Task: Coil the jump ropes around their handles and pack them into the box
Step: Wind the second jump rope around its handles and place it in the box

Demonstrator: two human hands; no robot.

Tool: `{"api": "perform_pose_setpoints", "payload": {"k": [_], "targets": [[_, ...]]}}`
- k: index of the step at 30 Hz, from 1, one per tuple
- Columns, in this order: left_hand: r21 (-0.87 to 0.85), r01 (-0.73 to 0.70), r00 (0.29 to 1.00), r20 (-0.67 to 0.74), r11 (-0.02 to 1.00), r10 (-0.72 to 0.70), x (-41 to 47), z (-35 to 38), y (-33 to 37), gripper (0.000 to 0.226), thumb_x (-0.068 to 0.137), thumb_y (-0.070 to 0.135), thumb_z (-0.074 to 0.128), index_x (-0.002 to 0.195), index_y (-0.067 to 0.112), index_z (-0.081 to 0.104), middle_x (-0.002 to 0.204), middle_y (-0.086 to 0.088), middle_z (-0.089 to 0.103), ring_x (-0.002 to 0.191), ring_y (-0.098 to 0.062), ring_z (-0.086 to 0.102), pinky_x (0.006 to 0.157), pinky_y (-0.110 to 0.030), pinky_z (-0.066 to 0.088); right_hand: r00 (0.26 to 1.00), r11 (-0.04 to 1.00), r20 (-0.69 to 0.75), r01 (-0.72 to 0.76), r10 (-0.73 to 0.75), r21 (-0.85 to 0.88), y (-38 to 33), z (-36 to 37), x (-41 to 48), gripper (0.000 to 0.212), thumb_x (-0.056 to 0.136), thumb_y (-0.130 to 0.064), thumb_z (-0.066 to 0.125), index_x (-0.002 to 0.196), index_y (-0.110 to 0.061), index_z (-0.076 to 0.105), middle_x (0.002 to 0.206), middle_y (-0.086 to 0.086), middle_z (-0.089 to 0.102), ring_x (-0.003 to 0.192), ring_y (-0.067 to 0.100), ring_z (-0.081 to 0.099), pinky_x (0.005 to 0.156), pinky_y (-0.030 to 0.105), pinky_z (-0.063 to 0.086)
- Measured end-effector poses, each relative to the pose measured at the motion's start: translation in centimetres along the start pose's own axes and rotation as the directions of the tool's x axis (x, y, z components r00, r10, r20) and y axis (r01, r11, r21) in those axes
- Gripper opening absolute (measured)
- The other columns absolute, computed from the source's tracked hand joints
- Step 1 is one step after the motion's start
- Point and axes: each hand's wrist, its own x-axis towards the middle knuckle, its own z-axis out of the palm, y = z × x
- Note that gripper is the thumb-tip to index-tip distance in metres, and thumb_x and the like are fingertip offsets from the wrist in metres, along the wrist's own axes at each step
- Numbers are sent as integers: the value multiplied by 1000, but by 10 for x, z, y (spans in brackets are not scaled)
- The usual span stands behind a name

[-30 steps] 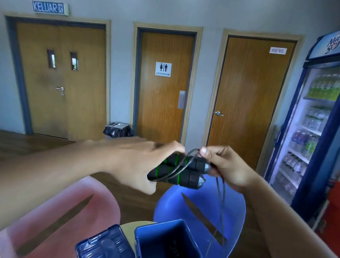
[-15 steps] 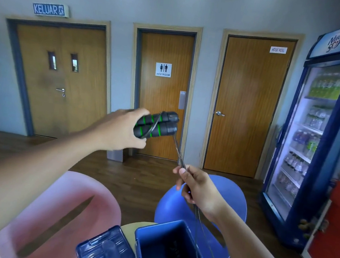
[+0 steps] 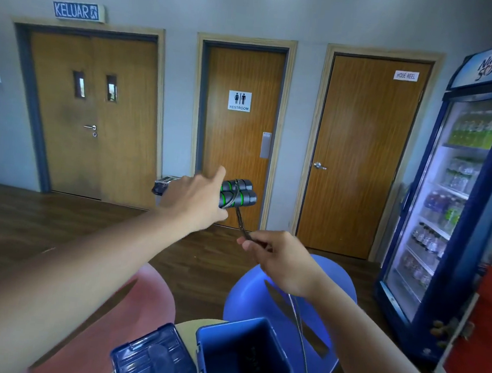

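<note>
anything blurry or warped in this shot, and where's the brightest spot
In the head view, the left hand and the rope below the handles look slightly motion-smeared; the wide lens leans the drinks fridge at the right edge, and its lit shelves are brightest.

Double door (image 3: 86, 115), restroom door (image 3: 236, 155) & hose-reel door (image 3: 363, 153) at back; drinks fridge (image 3: 461, 209) rt (lit, stocked); pink chair (image 3: 153, 304), blue chair (image 3: 244, 304) up front.

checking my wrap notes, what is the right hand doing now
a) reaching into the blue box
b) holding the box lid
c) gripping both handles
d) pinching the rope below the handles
d: the right hand pinches the rope just below the handles, which the left hand holds.
</note>
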Motion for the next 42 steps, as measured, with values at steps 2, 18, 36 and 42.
{"api": "perform_pose_setpoints", "payload": {"k": [2,18,36,42], "targets": [[92,-116,993,15,989,115,-6,5,3,62,86,45,68,132,23,32,101,-10,57,86,-35,60,64,-36,42,997,997,-56,53,-56,-58,-3,-15,2,35,100,-32,56,84,-3,67,54,-8,42,48,7,35,48,18,27],[-713,-358,795,107,603,598,-54,-30,3,49,73,28,85,113,37,57,100,10,69,88,-14,63,77,-35,50,975,799,200,-196,97,569,23,-45,-9,29,78,-39,73,62,-15,70,49,-3,51,42,9,43,46,18,33],[-592,154,986,37,791,-164,0,0,-9,40,82,39,76,105,24,48,86,1,61,69,-17,59,54,-28,40,951,803,100,-300,292,514,11,19,-10,22,103,-27,52,111,-6,57,78,0,70,47,11,41,41,19,30],[-5,-157,986,-58,988,157,-7,19,-24,46,86,34,71,123,27,44,103,-6,54,95,-29,55,65,-37,50,982,962,17,-188,189,200,0,-13,-7,24,97,-25,62,86,-4,66,60,-1,49,44,5,39,44,19,32]]}}
